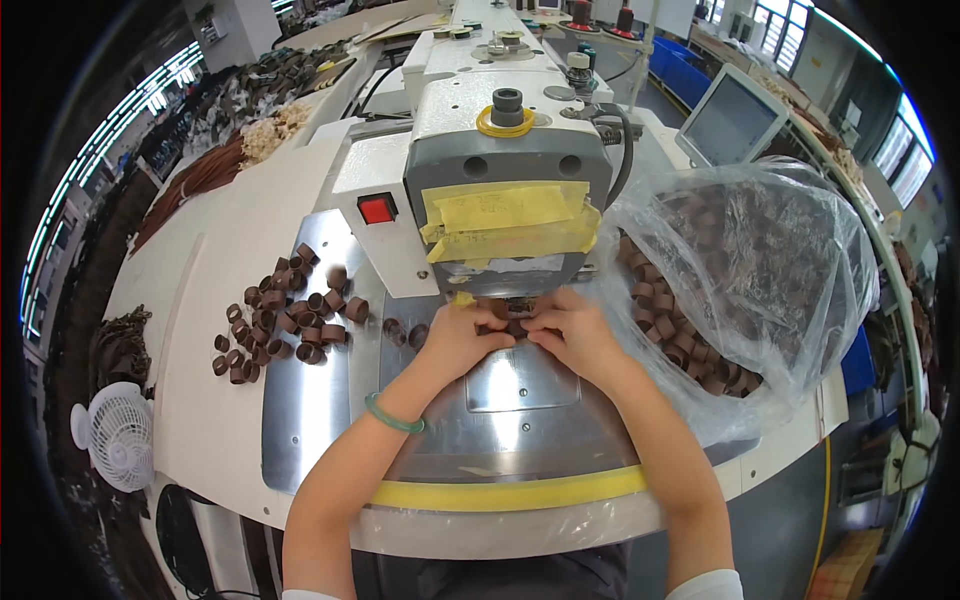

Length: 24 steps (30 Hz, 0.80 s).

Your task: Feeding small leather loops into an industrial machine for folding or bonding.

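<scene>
Both hands meet under the head of a white and grey industrial sewing machine (510,150). My left hand (462,338) has its fingers pinched on a small dark brown loop (516,328). From the other side, my right hand (580,338) pinches the same loop; the fingers hide much of it. Just left of my left hand, a few brown loops (417,336) lie on the metal plate (525,425). Farther left is a scattered pile of similar short brown loops (288,318). On the right, a clear plastic bag (790,230) holds many more loops.
A red switch (377,208) is on the machine's left side. Yellow tape (510,490) runs along the table's front edge. At the far left is a white fan (120,438); a screen (733,115) stands at the back right. Bundles of brown strips (190,190) lie back left.
</scene>
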{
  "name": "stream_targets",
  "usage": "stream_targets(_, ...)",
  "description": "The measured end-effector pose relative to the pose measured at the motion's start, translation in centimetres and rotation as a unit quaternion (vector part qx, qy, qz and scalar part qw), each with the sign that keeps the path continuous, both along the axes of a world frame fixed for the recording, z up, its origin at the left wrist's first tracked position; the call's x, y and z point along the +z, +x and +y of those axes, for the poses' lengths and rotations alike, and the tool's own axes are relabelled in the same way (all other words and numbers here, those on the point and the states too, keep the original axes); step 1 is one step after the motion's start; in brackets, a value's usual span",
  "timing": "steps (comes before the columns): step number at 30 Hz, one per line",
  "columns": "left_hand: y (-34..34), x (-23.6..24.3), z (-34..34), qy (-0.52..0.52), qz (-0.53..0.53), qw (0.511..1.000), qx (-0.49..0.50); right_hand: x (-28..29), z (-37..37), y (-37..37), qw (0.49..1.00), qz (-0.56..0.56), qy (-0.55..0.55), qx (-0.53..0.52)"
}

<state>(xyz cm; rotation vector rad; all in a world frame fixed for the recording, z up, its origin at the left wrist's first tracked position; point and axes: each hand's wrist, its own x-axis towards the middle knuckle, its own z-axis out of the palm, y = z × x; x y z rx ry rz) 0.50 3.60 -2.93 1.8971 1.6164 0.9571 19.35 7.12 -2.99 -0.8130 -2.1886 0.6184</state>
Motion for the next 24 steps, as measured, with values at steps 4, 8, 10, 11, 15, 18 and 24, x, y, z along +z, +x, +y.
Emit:
stream_targets(4, -0.8, 0.4, -1.5, -0.024, -0.047, 0.99, -0.133, 1.3, -1.6, -0.3, 0.996, -0.032, 0.084, 0.009)
stream_targets(8, -1.0, 0.5, -1.5, -0.036, -0.051, 0.978, -0.199, 1.4, -3.6, -2.1, 0.987, -0.13, 0.074, -0.065)
stream_targets(10, -1.0, 0.1, -1.2, 0.029, -0.067, 0.986, -0.152, 1.3, -3.8, -2.2, 0.982, -0.133, 0.101, -0.085)
stream_targets(11, -0.7, 0.1, -1.1, 0.03, -0.067, 0.986, -0.151, 1.5, -4.0, -2.1, 0.985, -0.139, 0.086, -0.054)
stream_targets(15, -0.4, 0.6, -1.0, 0.228, 0.054, 0.958, -0.163, 2.4, -3.6, -1.5, 0.981, -0.158, 0.05, 0.1)
stream_targets(18, -1.3, 0.3, -0.6, 0.116, 0.079, 0.985, -0.099, 2.7, -2.1, -0.5, 0.983, -0.132, 0.067, 0.109)
stream_targets(24, -0.3, -1.2, -0.1, 0.003, -0.009, 1.0, 0.027, 0.3, 0.1, -0.8, 0.99, -0.074, 0.115, -0.02)
